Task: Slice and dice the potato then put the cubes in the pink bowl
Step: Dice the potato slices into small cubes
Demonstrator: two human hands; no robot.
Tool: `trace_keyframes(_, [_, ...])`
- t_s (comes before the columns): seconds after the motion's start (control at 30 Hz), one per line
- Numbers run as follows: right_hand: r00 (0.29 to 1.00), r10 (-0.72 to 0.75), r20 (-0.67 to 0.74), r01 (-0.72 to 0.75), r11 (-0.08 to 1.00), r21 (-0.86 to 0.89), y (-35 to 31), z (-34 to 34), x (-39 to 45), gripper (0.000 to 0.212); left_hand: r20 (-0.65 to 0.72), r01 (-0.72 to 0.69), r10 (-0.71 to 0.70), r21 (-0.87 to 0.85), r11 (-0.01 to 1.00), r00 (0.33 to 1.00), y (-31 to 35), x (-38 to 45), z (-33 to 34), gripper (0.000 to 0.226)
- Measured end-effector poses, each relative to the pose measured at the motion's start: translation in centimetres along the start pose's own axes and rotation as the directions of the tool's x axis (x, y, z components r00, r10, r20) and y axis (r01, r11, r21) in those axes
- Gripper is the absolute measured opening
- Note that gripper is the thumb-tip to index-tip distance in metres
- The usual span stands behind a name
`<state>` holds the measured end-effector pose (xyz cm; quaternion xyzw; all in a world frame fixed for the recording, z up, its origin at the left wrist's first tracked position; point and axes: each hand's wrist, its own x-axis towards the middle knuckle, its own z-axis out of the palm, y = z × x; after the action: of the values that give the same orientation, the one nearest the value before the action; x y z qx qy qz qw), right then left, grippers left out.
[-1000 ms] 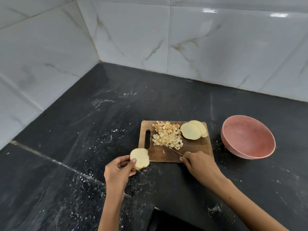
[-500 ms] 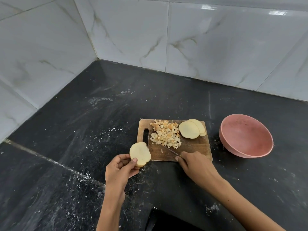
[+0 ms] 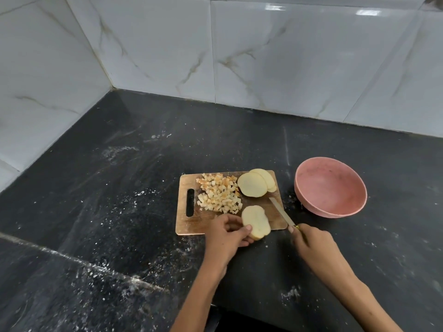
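**Potato chunk in one hand, knife in the other**

While my left hand point(image 3: 227, 232) curls around the uncut potato chunk point(image 3: 255, 222), thumb laid on its pale cut face and fingers tucked behind it, my right hand point(image 3: 311, 240) grips the handle of the knife point(image 3: 281, 211). My left forearm comes up from the bottom of the view, and the chunk sits at the near right part of the wooden cutting board point(image 3: 191, 224), its lower end hanging past the near edge. My right forearm reaches in from the lower right corner; the fist is closed on the handle just off the board's near right corner, and the blade angles up and to the left, lying over the board's right side, just beside the chunk but apart from it.

Farther out on the board lies one pile of small potato cubes point(image 3: 219, 195), too many to count, some of them tinged orange-brown. Next to the pile, at the far right corner, are three round potato slices point(image 3: 252, 185), overlapping one another like fanned cards. The board has one dark slot handle at its left end.

To the right of the board, near it on the dark stone surface point(image 3: 119, 188), stands one pink bowl point(image 3: 330, 186) with no cubes inside. White specks are scattered over the surface to the left. Marbled white wall tiles point(image 3: 287, 56) meet in a corner behind.
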<state>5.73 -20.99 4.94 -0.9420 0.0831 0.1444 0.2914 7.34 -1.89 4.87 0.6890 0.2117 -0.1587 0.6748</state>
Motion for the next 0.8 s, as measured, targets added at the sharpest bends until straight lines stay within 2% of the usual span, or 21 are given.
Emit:
trace_keyframes(0.1, [0.999,0.052,0.002,-0.052,0.998,0.04,0.2,0.4,-0.6,0.032,0.002,-0.049,0.049,0.08,0.996,0.999,-0.3,1.4,2.3,0.015])
trace_keyframes(0.2, [0.996,0.086,-0.009,-0.085,0.991,0.1,0.1,0.6,-1.0,0.031,-0.042,-0.189,0.206,0.249,0.95,0.978,-0.8,2.4,3.2,0.018])
trace_keyframes(0.27, [0.994,0.107,-0.011,-0.104,0.987,0.126,0.0,0.6,-1.2,0.031,-0.052,-0.298,0.368,0.487,0.821,0.929,-0.9,2.6,3.4,0.022])
trace_keyframes(0.33, [0.993,0.116,-0.021,-0.112,0.985,0.134,0.0,0.6,-1.2,0.029,0.022,-0.387,0.504,0.669,0.635,0.863,-0.5,2.5,3.4,0.028])
trace_keyframes(0.4, [0.992,0.121,-0.025,-0.116,0.985,0.126,-0.2,0.7,-1.1,0.026,0.18,-0.464,0.536,0.757,0.46,0.825,-0.3,2.8,3.6,0.043])
trace_keyframes(0.47, [0.993,0.117,-0.012,-0.116,0.989,0.095,-0.6,0.8,-0.9,0.022,0.35,-0.545,0.509,0.781,0.305,0.786,-0.2,3.4,3.7,0.053])
trace_keyframes(0.5, [0.993,0.114,-0.004,-0.113,0.991,0.075,-0.8,0.9,-0.7,0.02,0.401,-0.572,0.487,0.772,0.276,0.776,-0.1,3.6,3.8,0.054])
trace_keyframes(0.57, [0.994,0.112,0.005,-0.112,0.993,0.032,-1.3,0.9,-0.4,0.019,0.44,-0.594,0.456,0.755,0.279,0.774,-0.1,4.0,3.7,0.053])
trace_keyframes(0.8, [0.98,0.194,0.053,-0.188,0.977,-0.102,-2.6,1.3,0.9,0.008,0.421,-0.604,0.511,0.752,0.264,0.749,-0.9,4.4,4.3,0.05])
